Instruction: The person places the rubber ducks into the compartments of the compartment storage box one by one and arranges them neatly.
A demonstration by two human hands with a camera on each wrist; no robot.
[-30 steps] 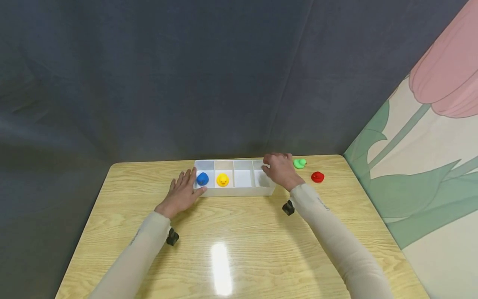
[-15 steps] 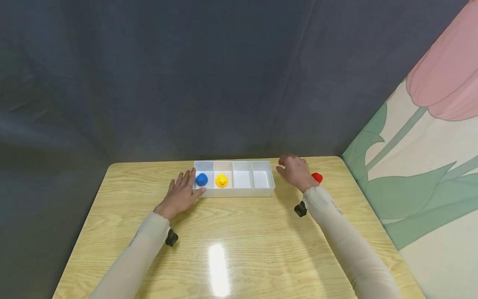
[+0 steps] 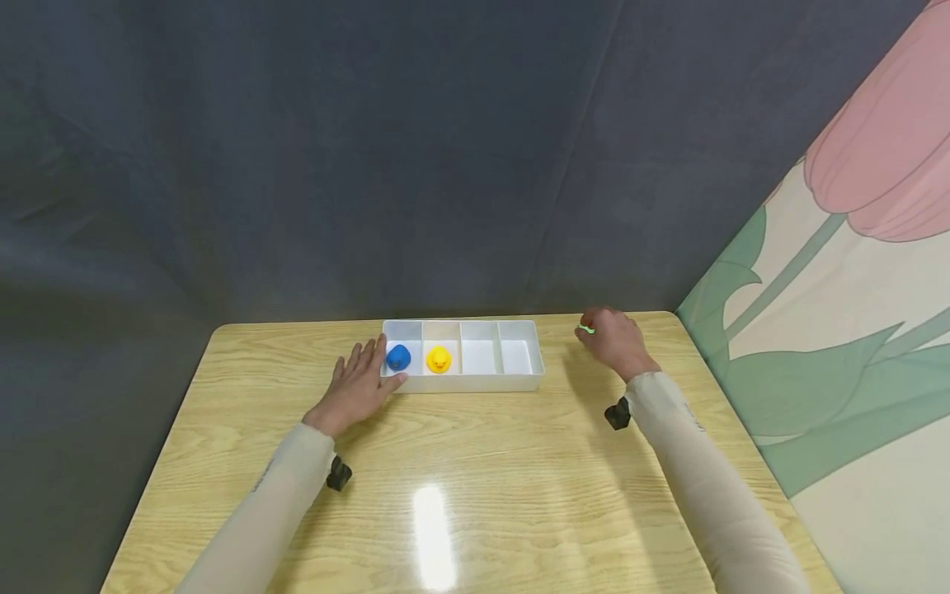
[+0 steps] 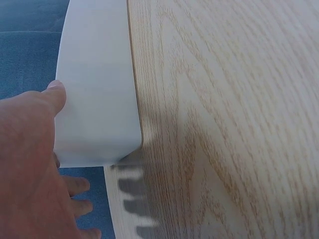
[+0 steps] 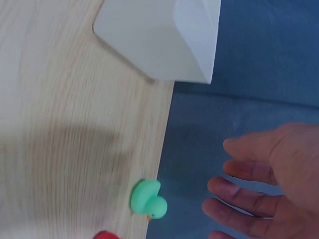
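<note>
Two hands at a white divided plastic tray (image 3: 519, 384) on a light wooden table (image 3: 475, 470).

The left hand (image 3: 355, 388) lies flat against the tray's left end, fingers straight and slightly spread, thumb pressed to the white wall (the left wrist view shows the thumb tip on it). A small blue rubber duck (image 3: 398, 357) sits in the leftmost compartment and a small yellow rubber duck (image 3: 439, 360) in the one beside it. The right hand (image 3: 614, 340) hovers right of the tray, near the table's far edge, just above a small green rubber duck (image 5: 148, 198); its fingers (image 5: 239, 195) are loosely extended and apart, holding nothing. A small red object (image 5: 105, 235) lies just beside the green duck.
</note>
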